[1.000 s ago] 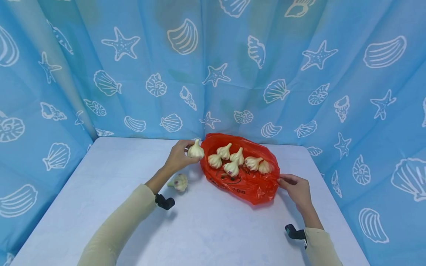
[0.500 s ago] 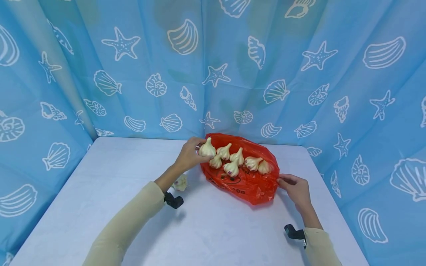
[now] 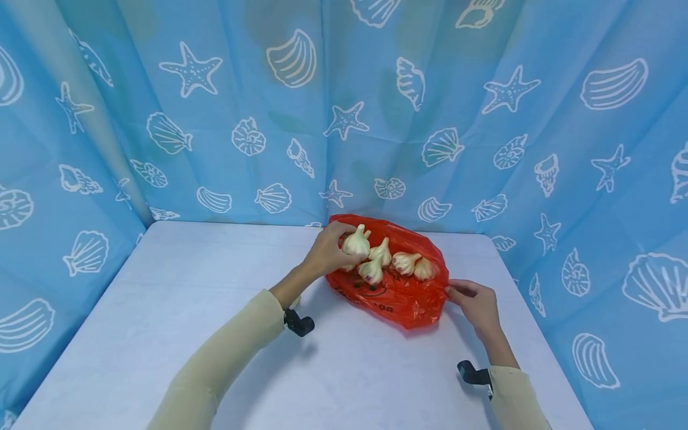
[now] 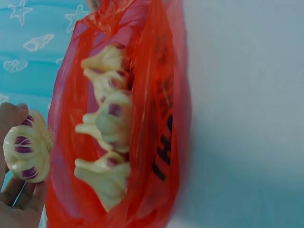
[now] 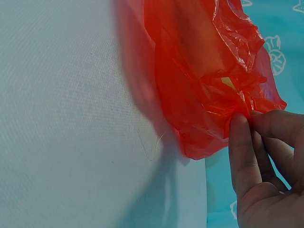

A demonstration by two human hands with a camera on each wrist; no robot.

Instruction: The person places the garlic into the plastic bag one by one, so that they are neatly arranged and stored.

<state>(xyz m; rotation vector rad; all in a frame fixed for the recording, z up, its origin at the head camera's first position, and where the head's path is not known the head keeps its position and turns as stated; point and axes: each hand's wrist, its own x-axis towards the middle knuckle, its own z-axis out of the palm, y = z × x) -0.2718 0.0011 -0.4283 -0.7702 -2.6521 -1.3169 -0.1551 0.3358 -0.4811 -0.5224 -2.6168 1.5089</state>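
My left hand (image 3: 329, 249) grips a garlic bulb (image 3: 357, 242) with its stem up, over the left part of an open red plastic bag (image 3: 400, 301). In the left wrist view the gripped bulb (image 4: 27, 147) shows purple patches and sits by the bag's edge. Several more garlic bulbs (image 3: 404, 263) lie in the bag. With thumb and fingers, my right hand (image 3: 478, 304) pinches the bag's right end; the right wrist view shows the crumpled red plastic (image 5: 237, 102) between the fingertips. Another bulb on the table is now mostly hidden behind the left wrist.
The white table (image 3: 376, 376) ends at the back against a blue curtain (image 3: 376, 155) printed with white shells and starfish. Black wrist cameras (image 3: 299, 323) jut out from both wrists.
The left hand has moved right with its garlic bulb, from beside the bag to over its left part. The right hand has kept its pinch on the bag's end.
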